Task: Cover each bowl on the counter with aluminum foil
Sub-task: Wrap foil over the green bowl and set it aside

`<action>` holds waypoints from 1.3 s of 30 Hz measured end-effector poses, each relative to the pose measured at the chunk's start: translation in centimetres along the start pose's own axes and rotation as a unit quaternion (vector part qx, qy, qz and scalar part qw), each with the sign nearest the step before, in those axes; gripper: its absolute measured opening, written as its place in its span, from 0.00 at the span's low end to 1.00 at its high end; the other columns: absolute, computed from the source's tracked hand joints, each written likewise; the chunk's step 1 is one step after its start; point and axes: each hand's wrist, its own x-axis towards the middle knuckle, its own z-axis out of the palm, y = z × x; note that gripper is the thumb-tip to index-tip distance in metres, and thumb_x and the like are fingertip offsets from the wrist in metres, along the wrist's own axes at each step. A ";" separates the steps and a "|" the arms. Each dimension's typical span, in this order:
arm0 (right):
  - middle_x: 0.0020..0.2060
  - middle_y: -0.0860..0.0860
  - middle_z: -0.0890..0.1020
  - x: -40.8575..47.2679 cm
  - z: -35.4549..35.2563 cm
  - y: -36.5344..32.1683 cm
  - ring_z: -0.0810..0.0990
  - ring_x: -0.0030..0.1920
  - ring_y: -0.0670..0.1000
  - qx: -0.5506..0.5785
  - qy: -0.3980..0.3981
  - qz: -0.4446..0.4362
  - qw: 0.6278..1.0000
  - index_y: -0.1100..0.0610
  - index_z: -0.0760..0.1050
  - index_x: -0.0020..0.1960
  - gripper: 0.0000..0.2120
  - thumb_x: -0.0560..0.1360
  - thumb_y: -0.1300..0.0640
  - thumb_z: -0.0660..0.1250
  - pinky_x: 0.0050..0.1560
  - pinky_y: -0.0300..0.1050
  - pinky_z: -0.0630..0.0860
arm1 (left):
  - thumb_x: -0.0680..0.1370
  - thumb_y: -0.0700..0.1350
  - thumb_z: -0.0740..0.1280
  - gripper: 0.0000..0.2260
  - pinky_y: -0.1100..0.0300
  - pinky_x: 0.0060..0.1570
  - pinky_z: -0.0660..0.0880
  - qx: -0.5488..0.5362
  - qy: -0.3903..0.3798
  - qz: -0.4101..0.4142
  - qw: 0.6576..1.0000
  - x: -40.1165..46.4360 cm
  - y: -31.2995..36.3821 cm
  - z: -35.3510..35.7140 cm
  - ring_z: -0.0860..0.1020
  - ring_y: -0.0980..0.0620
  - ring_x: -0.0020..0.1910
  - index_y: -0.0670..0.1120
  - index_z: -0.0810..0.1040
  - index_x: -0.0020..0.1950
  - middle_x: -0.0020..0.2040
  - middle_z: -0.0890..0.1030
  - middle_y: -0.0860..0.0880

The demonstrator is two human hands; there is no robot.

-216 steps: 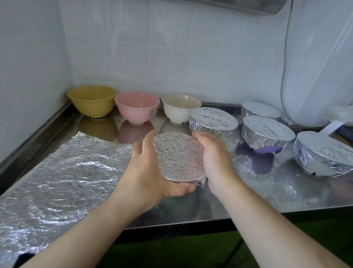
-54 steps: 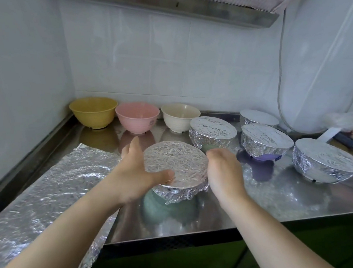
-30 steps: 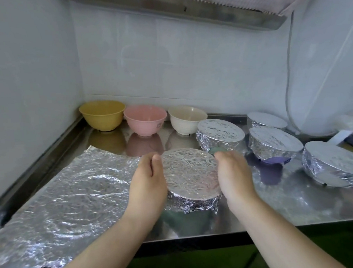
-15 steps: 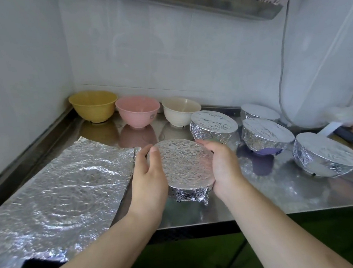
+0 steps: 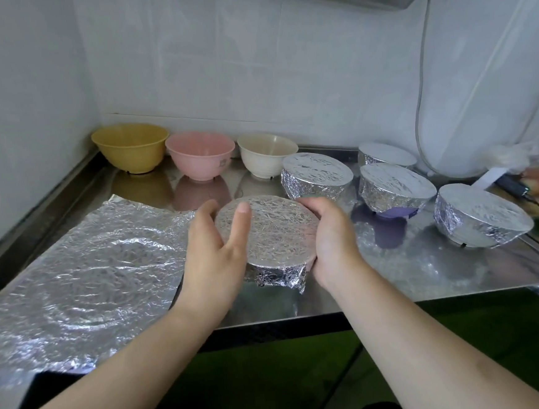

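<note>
A foil-covered bowl sits near the steel counter's front edge between my hands. My right hand cups its right side, fingers curled round the foil rim. My left hand is at its left side with fingers straight, the thumb lying over the foil top. A large crumpled sheet of aluminum foil lies flat on the counter to the left. Against the back wall stand three uncovered bowls: yellow, pink and cream.
Several other foil-covered bowls stand to the right: one just behind my right hand, a purple-based one, one at the back, one at far right. Cables and a device lie at the right edge. Tiled walls close the corner.
My left hand has loosened from the bowl's side, its fingers now straight and the thumb over the top. The right hand keeps its hold on the right rim.
</note>
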 end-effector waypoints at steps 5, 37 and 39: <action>0.50 0.49 0.85 -0.8 -0.2 0.6 0.83 0.53 0.51 -0.066 0.034 -0.135 0.988 0.54 0.82 0.52 0.19 0.73 0.41 0.64 0.58 0.52 0.77 | 0.68 0.77 0.68 0.54 0.58 0.74 0.61 0.060 -0.048 0.056 0.995 -1.2 0.4 -0.1 0.62 0.53 0.78 0.45 0.56 0.83 0.79 0.64 0.47; 0.56 0.44 0.85 -1.6 1.0 2.4 0.81 0.61 0.45 0.094 0.087 -0.121 0.984 0.49 0.82 0.61 0.15 0.77 0.49 0.66 0.63 0.48 0.75 | 0.52 0.63 0.87 0.68 0.67 0.65 0.62 0.145 -0.081 0.106 0.980 -1.1 -0.8 0.0 0.66 0.57 0.73 0.55 0.53 0.83 0.79 0.65 0.50; 0.54 0.43 0.84 -1.5 1.0 2.3 0.81 0.59 0.44 0.095 0.084 -0.128 0.984 0.50 0.82 0.60 0.12 0.78 0.51 0.66 0.61 0.47 0.75 | 0.53 0.62 0.87 0.66 0.68 0.63 0.62 0.145 -0.076 0.106 0.981 -1.1 -0.9 0.1 0.66 0.58 0.72 0.55 0.54 0.83 0.78 0.65 0.50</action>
